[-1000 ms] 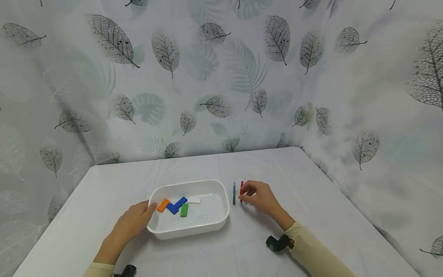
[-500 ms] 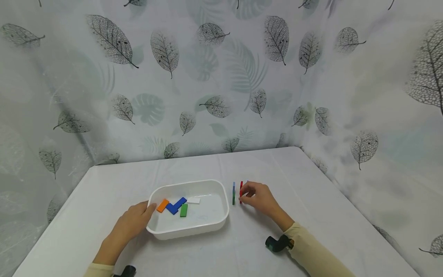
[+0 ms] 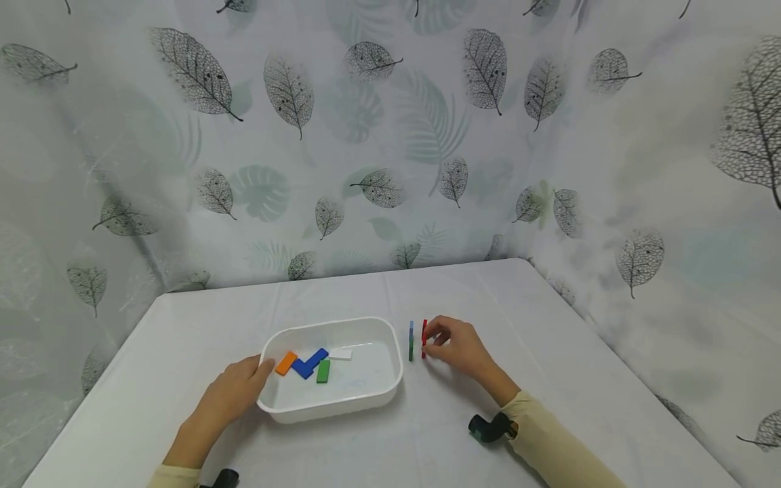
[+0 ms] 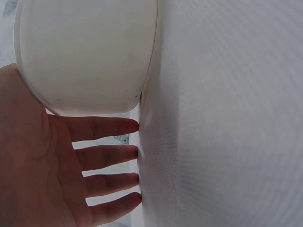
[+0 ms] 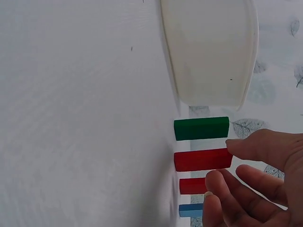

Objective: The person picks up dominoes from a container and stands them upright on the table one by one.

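At the left end of a white tray [image 3: 372,373], my left hand [image 3: 234,386] has its thumb over the rim. In the left wrist view its fingers are straight and spread, tips on the table below the tray's wall. My right hand [image 3: 459,349] pinches a red domino-like block [image 5: 202,160] between thumb and a fingertip near its upper end. That block stands on end, beside a green block [image 5: 201,128]. Another red block [image 5: 191,186] and a light blue block [image 5: 191,211] stand beyond it, partly hidden by my fingers.
Inside the tray lie an orange block [image 3: 286,363], two dark blue blocks [image 3: 310,364], a green block [image 3: 323,371] and a white one [image 3: 340,354]. The white-covered table [image 3: 342,447] meets leaf-patterned curtains [image 3: 378,149] at its back.
My right hand's fingertips have shifted slightly, and more of the near red block shows beside them. The left hand stays at the tray.
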Demonstrator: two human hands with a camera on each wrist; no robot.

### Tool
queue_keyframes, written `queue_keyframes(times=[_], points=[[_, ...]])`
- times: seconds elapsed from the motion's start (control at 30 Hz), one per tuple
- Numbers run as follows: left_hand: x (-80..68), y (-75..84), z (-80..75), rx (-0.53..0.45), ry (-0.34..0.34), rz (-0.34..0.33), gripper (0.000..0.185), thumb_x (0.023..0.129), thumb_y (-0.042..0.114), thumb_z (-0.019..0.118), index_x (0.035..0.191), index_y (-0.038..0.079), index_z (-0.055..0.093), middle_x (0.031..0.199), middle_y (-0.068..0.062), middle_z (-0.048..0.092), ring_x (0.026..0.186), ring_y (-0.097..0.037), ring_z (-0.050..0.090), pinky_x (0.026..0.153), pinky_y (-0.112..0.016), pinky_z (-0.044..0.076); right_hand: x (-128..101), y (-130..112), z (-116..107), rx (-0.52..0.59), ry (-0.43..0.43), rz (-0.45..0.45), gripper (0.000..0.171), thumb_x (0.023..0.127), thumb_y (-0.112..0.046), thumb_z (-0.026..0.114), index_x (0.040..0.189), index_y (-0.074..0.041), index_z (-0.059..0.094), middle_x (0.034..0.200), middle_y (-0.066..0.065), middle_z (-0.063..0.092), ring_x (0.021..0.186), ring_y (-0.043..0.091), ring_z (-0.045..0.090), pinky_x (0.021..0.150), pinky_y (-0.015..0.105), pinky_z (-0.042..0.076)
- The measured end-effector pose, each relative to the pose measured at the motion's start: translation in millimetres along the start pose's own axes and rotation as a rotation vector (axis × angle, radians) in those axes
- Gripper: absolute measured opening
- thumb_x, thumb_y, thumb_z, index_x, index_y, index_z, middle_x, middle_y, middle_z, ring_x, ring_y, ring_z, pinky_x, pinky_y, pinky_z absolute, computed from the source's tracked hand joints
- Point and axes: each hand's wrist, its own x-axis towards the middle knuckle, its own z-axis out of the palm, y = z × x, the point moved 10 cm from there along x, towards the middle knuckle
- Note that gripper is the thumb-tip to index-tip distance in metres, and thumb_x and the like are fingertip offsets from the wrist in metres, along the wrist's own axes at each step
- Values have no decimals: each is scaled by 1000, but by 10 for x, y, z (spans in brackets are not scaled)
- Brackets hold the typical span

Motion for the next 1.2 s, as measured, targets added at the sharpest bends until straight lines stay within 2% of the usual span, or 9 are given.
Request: queue_keyframes(times=[0.13,0.3,0.53,0.73,0.9,1.2], points=[[-5,3,-15,0,5,2,64,111,41,40,147,-11,49,138,-32,58,126,-54,53,98,-71,43,1,-74,-46,7,28,-13,22,85,-8,85,103,-9,72,98,4,73,83,14,66,70,32,53],[-6,5,-32,2,5,2,63,111,40,41,146,-11,49,138,-32,59,125,-53,55,98,-71,44,-1,-156,-93,4,85,-25,33,86,-10,85,114,-7,68,104,7,72,81,14,64,67,28,54],[-1,9,-45,-8,10,10,62,111,39,42,146,-11,50,135,-30,61,117,-47,61,97,-69,46,-25,-382,-144,21,178,-134,37,84,-4,85,116,-7,67,98,7,70,75,14,60,64,27,54],[2,19,-43,-22,3,10,61,111,38,42,146,-11,50,130,-28,64,107,-38,64,96,-68,47,-32,-591,-69,32,163,-199,35,84,-1,83,116,-5,67,95,8,68,72,13,59,62,26,52],[-2,9,-11,-27,-10,-14,64,110,41,42,147,-11,49,132,-30,63,108,-39,63,98,-68,46,-26,-740,14,22,152,-242,31,85,-1,81,112,-7,68,92,5,68,71,14,57,60,26,50],[13,0,6,-28,5,3,61,111,38,43,146,-12,50,131,-29,64,105,-36,64,97,-66,47,20,-912,178,12,99,-272,27,86,-2,80,111,-6,69,93,1,68,73,13,57,63,26,52]])
